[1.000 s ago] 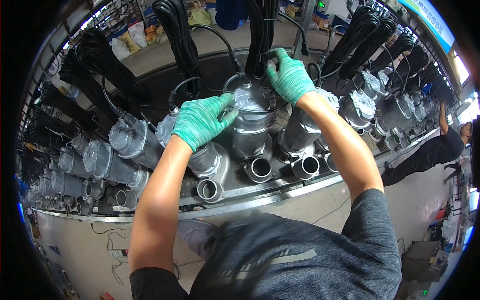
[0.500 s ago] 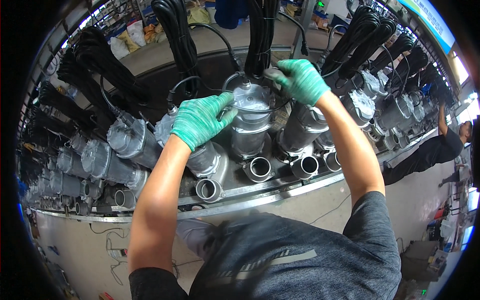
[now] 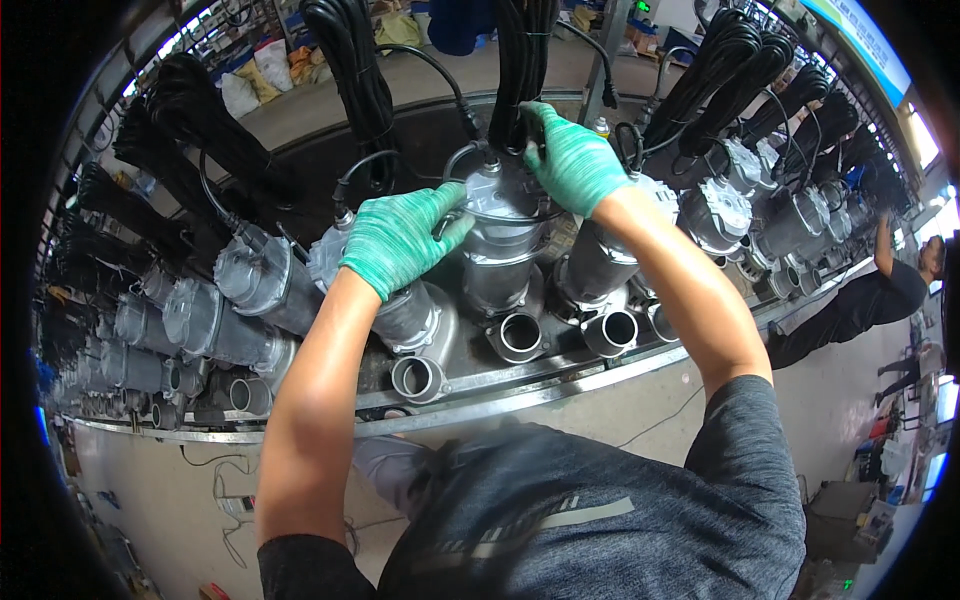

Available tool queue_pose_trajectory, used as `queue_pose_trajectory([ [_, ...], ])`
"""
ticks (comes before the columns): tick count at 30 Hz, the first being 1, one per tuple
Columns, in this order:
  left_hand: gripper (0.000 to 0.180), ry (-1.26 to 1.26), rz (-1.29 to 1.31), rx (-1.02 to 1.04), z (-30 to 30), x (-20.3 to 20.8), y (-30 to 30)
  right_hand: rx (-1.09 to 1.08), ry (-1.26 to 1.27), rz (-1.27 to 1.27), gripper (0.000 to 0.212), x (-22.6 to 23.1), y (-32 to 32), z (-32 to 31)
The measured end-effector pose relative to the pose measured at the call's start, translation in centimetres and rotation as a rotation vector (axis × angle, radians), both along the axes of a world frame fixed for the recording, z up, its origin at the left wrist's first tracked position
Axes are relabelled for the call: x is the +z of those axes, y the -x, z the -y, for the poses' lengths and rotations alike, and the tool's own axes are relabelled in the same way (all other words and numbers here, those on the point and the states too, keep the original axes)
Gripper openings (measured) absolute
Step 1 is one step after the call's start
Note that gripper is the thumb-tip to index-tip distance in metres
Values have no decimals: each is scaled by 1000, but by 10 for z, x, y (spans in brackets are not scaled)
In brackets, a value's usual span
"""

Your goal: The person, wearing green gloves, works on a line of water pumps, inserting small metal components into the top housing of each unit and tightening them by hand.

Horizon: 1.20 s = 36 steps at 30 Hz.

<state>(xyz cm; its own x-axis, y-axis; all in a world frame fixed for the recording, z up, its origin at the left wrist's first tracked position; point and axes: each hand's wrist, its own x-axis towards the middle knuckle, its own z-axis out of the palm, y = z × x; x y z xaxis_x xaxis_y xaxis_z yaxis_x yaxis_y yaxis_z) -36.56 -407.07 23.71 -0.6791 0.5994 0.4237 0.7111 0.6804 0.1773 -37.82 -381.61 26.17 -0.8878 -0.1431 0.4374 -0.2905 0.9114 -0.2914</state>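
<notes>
A grey metal pump point(image 3: 500, 250) stands upright before me, with a black cable entering its top. A thin dark cord point(image 3: 505, 218) curves across the front of its upper part. My left hand point(image 3: 400, 238), in a green striped glove, is closed with thumb and forefinger at the cord's left end. Gloved alike, my right hand point(image 3: 578, 165) is above the pump's right side, fingers curled beside a hanging black cable bundle point(image 3: 518, 85). What those fingers hold is hidden. The cord's right end passes out of sight below this hand.
Similar pumps point(image 3: 605, 265) line the bench on both sides, round outlets facing me. Coiled black cables point(image 3: 350, 70) hang behind them. A metal rail point(image 3: 480, 408) runs along the bench's near edge. Far right, another person point(image 3: 870, 300) stands by the row.
My right hand has moved left and slightly toward me, from over the neighbouring pump to beside the cable bundle. My left hand has stayed in place.
</notes>
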Motion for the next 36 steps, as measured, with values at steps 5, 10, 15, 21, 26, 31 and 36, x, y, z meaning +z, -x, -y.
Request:
queue_pose_trajectory([
  [5,40,-15,7,-19,-4,3,0,-31,246,25,38,-19,10,0],
  [10,39,-18,30,-7,-2,3,-1,440,472,603,60,37,-5,-40],
  [15,39,-24,27,-13,-5,5,-1,267,411,499,84,19,10,-41],
  [21,39,-28,6,-11,-3,1,1,85,673,237,85,-14,8,-13],
  [26,38,-25,18,-14,-2,4,-1,220,852,309,65,-14,2,-16],
  [31,38,-22,16,-30,-3,3,-1,-30,789,45,59,-32,5,6],
  [36,39,-43,6,-45,-5,0,2,-278,731,-223,58,-42,10,26],
])
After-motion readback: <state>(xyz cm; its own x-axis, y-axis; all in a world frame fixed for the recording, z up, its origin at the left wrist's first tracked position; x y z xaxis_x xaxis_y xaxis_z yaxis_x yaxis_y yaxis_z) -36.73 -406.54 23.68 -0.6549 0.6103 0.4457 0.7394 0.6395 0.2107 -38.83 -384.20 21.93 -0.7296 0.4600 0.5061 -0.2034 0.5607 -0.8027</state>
